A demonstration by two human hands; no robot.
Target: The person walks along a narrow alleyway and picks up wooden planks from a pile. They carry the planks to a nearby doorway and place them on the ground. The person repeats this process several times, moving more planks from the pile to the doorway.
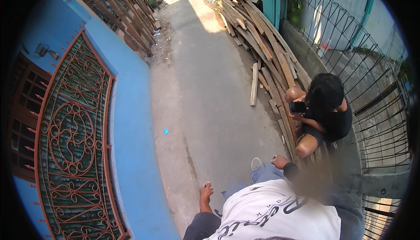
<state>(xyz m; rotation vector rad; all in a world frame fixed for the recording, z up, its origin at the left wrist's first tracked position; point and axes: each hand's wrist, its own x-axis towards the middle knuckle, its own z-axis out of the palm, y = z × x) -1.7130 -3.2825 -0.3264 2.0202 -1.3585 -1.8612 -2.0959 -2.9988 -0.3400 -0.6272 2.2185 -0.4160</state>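
Judging by the hands, no handling's underway: left hand (206,190), lower centre, half-curled, seemingly empty; right hand (279,161) loosely curled, can't tell contents, near planks (264,51) heaped upper centre to right.

R hand (278,161): palm hidden; brown blur (318,179), lower R, covers pt of dark sleeve (289,170); white shirt (284,220) cut off at btm edge.

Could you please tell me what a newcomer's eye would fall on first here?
Probably the ornate reddish-brown railing on the left, beside the bright blue wall. Next would likely come the planks heaped along the right side of the lane, and the person in black low beside them, holding a phone.
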